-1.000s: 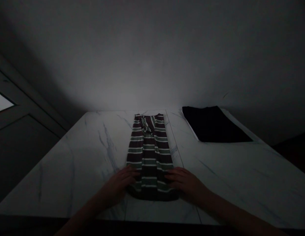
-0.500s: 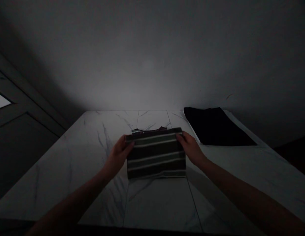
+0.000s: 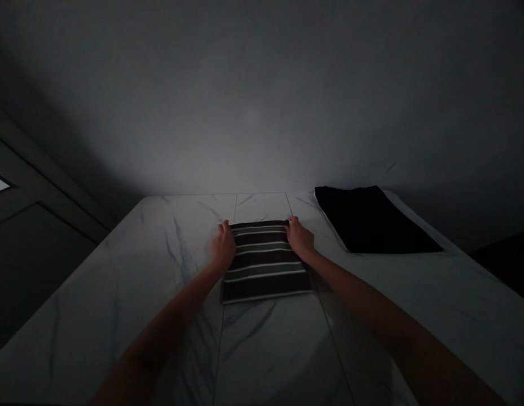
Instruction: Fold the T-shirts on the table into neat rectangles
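Nearest us on the white, grey-veined table (image 3: 88, 293), the folded cloth with dark, green and white stripes (image 3: 267, 260) lies towards six o'clock. We judge it light, soft and floppy, best held by its corners. Our left hand (image 3: 223, 246) at its ten o'clock and right hand (image 3: 301, 239) at its two each have a grip closed on a far corner; dimness blurs the fingertips, and the underside is hidden. Farther off, towards two o'clock, a flat black cloth (image 3: 371, 220) shows no readable folds.

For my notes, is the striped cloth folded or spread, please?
Folded: the striped cloth forms a compact rectangle, the left hand and right hand at its far corners.
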`<state>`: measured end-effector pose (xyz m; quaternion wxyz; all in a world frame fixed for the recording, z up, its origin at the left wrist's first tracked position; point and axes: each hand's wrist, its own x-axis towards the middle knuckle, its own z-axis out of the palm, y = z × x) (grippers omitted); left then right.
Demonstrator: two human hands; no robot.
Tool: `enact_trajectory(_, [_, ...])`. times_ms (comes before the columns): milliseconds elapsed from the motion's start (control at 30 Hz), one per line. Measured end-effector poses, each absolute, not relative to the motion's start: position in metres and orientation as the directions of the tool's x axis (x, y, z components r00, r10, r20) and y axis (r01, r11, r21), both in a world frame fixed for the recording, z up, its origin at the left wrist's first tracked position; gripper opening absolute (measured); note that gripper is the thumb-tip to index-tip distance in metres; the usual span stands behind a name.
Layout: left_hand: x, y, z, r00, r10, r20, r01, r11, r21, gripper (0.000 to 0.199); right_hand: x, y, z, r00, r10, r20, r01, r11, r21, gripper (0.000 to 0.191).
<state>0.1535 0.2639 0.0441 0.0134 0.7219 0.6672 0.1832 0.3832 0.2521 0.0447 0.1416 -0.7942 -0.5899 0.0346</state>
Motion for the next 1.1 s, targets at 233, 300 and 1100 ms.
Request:
enact_trajectory(233, [0.177,0.243,0.03,0.355,0.823,0.443,0.904,-0.423,0.062,0.054,0.356,0.243,0.029,-0.019,0.971,0.239,0.985,0.058,-0.16,0.06])
enact_trajectory(300, [0.18,0.243,0.016,0.391,0.838,0.381,0.896,-0.441,0.051,0.064,0.354,0.246,0.018,-0.056,0.985,0.164,0.984,0.082,-0.156,0.068])
enact_trajectory(1100, [0.05,0.191,0.038,0.228,0.87,0.438,0.883,-0.374,0.283,0.035,0.453,0.153,0.046,0.325,0.876,0.357,0.608,0.095,-0.788,0.046])
